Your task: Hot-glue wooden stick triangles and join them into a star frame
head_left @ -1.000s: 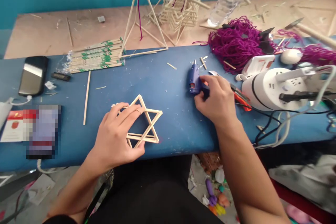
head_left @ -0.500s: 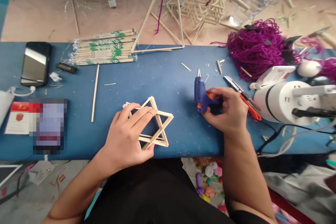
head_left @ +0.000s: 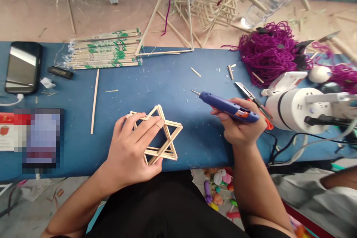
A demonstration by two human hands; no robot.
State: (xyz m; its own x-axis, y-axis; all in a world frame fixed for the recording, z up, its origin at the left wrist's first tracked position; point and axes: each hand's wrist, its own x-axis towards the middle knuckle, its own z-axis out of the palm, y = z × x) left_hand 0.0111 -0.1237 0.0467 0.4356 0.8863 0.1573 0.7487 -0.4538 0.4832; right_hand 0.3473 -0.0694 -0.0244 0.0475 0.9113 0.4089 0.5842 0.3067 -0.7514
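Note:
My left hand is closed over the left side of a six-pointed star made of wooden sticks, which rests on the blue mat near its front edge. My thumb sits at its lower edge and my fingers lie across its top; the part under the palm is hidden. In my right hand is a blue glue gun, raised above the mat. Its metal nozzle points left, toward the space above and right of the star. A utility knife lies on the mat just behind my right hand.
Wrapped chopstick packs lie at the back left, beside a stick frame. Purple yarn and a white power socket tower with cables stand right. Two phones lie left; a loose stick is nearer the star.
My right hand has lifted and turned the glue gun, so its nozzle now points left instead of away from me. The left hand still holds the star; the view has shifted slightly.

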